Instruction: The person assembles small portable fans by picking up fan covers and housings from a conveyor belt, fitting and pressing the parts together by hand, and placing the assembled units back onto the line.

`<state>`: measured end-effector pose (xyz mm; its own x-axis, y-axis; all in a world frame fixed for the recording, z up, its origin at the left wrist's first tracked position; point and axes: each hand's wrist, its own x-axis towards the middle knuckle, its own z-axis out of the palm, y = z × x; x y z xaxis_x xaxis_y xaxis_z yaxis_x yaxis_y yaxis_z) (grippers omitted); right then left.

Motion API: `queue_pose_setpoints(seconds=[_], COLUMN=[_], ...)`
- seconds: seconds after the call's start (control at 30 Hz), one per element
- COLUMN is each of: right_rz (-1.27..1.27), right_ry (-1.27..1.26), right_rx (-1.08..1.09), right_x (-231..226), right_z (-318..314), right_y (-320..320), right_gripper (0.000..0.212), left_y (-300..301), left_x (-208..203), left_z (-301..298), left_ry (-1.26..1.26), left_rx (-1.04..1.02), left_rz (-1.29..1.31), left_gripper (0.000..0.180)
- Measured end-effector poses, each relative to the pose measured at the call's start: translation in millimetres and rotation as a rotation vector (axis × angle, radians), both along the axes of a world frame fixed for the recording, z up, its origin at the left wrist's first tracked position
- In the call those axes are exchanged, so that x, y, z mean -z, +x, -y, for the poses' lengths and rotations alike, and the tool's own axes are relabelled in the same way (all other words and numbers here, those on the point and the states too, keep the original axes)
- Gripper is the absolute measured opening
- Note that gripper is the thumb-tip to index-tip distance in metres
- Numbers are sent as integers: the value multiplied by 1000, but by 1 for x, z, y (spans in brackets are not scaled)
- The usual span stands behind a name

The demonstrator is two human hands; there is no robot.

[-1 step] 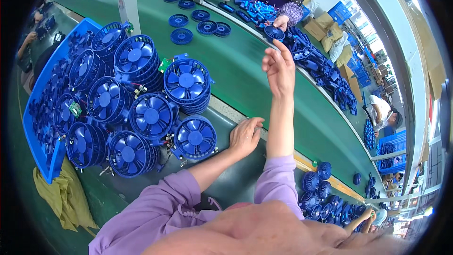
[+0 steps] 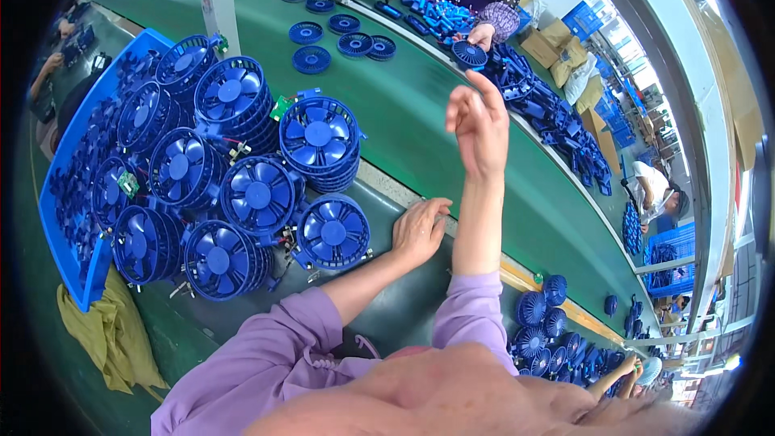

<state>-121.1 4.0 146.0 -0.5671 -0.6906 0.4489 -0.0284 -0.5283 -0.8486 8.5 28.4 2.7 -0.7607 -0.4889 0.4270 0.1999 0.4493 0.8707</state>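
Observation:
My right hand (image 2: 482, 133) reaches out over the green conveyor belt (image 2: 412, 109) and holds nothing. Its index finger is stretched out while the others bend. Just beyond the fingertip, a co-worker's hand (image 2: 482, 35) holds a round blue fan grille (image 2: 469, 54). Whether my finger touches the grille is hard to tell. My left hand (image 2: 418, 234) rests at the bench edge beside the belt, empty, with thumb and fingers apart. To its left stand several stacks of blue fans, the nearest topped by a fan (image 2: 333, 232) with its blades facing up.
Several loose blue grilles (image 2: 311, 59) lie on the belt at the far left. A blue tray (image 2: 50, 230) of small parts stands left of the stacks. Blue housings (image 2: 557, 125) are heaped along the far side. A metal post (image 2: 216, 4) rises behind the fans.
My right hand has shifted slightly nearer and its fingers have bent a little more. My left hand stays where it was.

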Motion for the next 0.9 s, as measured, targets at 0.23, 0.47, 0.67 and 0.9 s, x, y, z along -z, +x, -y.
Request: queue_pose_setpoints(seconds=[0.23, 0.47, 0.67, 0.9], right_rz=[-479, -322, -255, -222], right_ry=[-441, -322, -370, -425], right_rx=[-482, -604, -710, -691], right_x=[-49, -58, -61, -61], right_z=[-49, -75, -78, -75], right_y=[134, 164, 154, 156], right_gripper=[33, 26, 32, 34], left_y=[6, -5, -10, -5], left_x=[-8, 6, -1, 5], left_z=[1, -3, -9, -1], left_ry=[49, -18, -1, -35], left_rx=[68, 15, 52, 11], left_rz=[-9, -10, -12, 6], left_gripper=[31, 32, 33, 31])
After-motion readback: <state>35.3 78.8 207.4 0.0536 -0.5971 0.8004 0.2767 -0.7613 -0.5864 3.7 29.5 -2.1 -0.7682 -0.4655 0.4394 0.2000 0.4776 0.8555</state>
